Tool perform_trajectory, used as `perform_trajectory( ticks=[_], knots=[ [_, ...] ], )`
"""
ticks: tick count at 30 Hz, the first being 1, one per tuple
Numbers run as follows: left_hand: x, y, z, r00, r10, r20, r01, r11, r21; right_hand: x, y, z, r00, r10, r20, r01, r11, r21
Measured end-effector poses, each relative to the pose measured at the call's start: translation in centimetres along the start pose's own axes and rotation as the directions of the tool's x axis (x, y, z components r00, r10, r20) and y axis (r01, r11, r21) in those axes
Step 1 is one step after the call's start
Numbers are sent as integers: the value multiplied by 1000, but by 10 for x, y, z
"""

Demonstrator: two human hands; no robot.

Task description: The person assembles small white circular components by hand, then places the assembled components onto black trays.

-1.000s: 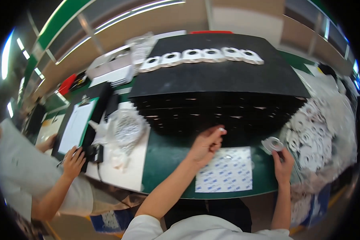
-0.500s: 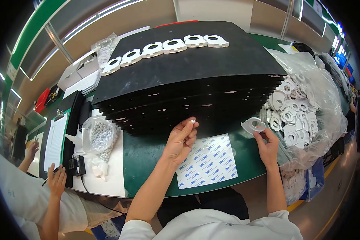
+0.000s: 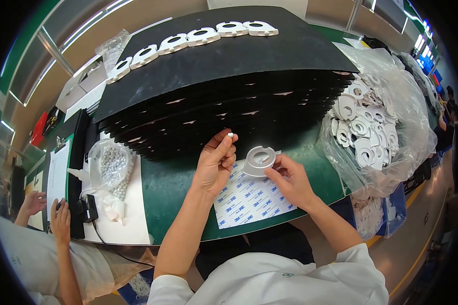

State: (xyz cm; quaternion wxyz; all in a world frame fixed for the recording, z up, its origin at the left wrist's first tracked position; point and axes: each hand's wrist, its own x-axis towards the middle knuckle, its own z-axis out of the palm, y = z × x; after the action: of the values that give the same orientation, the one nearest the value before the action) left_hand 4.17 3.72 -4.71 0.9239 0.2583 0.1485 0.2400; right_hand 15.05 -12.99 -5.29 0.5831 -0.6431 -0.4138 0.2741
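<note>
Presently, left hand (image 3: 213,165) pinches small white bead (image 3: 230,135), right hand (image 3: 290,180) grips grey ring part (image 3: 259,160) at frame centre; bead could slip from fingertips.

One head-worn fisheye view — looking steeply down, close over the green bench (image 3: 178,188).
</note>
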Motion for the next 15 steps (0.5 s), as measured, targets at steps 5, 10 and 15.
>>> perform_trajectory(
  ticks=[5,10,15],
  knots=[
    [-1,0,-4,999,2,32,-1,1000,-9,-1,-4,5,980,-197,-6,188,940,-286],
    [0,1,-3,999,3,33,-3,1000,-8,2,1,4,940,-336,55,327,846,-421],
    [0,1,-3,999,7,46,-7,1000,1,2,0,2,937,-338,89,343,837,-427]
  ],
)
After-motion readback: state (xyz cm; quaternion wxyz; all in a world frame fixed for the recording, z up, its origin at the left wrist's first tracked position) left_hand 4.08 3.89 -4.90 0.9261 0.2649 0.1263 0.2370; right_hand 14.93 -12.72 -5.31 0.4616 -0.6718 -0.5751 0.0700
